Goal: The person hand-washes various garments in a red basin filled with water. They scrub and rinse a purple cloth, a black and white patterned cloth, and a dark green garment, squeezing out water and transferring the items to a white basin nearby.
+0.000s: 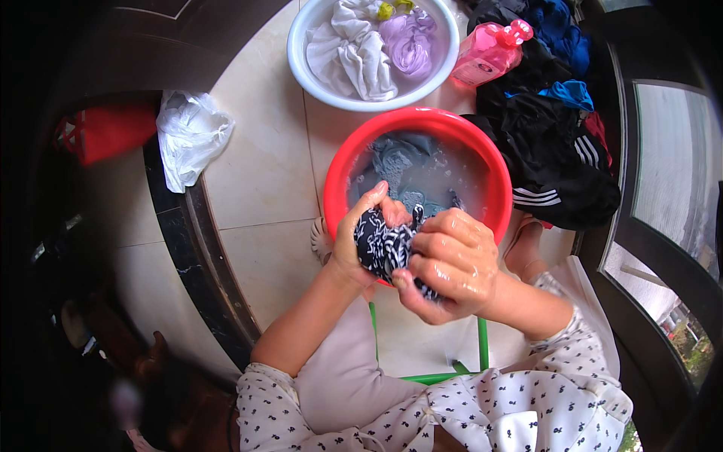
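Observation:
My left hand [361,237] and my right hand [452,265] both grip a wet, bunched dark cloth with a white pattern [377,240]. They hold it over the near edge of a red plastic basin [501,169]. Both hands look wet, and the right one is closed in a fist around its part of the cloth. Cloudy, sudsy water fills the basin, with a grey-blue cloth [398,161] lying partly under it. The lower part of the basin is hidden behind my hands.
Beyond stands a light blue basin [298,62] holding white and lilac cloths. A pink liquid bottle [486,56] and dark clothes [542,141] lie to the right. A white plastic bag [191,138] is at left, by the door sill. Green bars [483,344] show below my hands.

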Demonstrator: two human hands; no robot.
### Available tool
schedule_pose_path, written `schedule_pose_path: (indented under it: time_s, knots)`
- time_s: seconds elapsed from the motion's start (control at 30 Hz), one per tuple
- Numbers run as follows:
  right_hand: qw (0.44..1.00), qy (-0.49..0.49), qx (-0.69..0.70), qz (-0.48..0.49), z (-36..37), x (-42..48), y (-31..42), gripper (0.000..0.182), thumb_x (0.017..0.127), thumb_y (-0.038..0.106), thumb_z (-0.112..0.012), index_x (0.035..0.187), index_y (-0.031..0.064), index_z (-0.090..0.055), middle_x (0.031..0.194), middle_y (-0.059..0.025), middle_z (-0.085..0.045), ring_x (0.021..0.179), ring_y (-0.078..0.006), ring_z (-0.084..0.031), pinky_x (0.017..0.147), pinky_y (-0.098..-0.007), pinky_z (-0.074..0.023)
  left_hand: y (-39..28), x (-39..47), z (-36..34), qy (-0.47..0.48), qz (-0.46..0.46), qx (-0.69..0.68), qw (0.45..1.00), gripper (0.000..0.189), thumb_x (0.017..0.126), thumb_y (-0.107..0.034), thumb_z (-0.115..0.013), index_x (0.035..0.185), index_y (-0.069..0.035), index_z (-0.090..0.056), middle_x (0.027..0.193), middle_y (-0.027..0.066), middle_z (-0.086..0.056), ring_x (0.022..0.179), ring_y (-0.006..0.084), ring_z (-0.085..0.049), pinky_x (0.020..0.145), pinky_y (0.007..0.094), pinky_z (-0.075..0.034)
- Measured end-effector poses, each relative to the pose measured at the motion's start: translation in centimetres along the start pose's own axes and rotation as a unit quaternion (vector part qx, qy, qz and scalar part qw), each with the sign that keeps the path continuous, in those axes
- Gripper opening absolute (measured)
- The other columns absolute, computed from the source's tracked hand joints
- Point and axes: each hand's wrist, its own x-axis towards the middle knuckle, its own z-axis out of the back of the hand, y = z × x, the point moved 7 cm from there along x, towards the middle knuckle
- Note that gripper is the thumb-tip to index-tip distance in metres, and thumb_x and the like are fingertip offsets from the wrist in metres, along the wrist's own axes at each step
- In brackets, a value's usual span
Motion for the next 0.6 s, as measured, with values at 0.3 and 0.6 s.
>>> schedule_pose_path:
  time_s: [0.3, 0.6]
  knots:
    - [0.987, 0.109, -0.006, 0.119, -0.3, -1.4, 3.1, 0.019, 0.056, 0.014, -0.066, 0.060, 0.0084, -0.049, 0.062, -0.0006, -0.041, 0.059, -0.0158, -0.044, 0.051, -0.0286, -0.0328, 3.4, 0.0, -0.7, 0.055, 0.144, 0.100, 0.983, 0.052, 0.103, -0.027, -0.038, 0.056, -0.008, -0.052, 0.058, 0.0048, -0.049, 0.064, 0.0195, -0.052, 0.068, 0.0323, -0.047]
    - [0.960, 0.241, -0.001, 0.141, -1.5, -4.3, 3.9, 0.018, 0.056, 0.020, -0.060, 0.056, 0.0101, -0.044, 0.060, -0.0004, -0.040, 0.060, -0.0153, -0.044, 0.050, -0.0278, -0.0335, 5.7, 0.2, 0.3, 0.024, 0.196, 0.270, 0.942, 0.052, 0.100, -0.025, -0.044, 0.053, -0.005, -0.050, 0.057, 0.0078, -0.052, 0.062, 0.0197, -0.054, 0.065, 0.0319, -0.047]
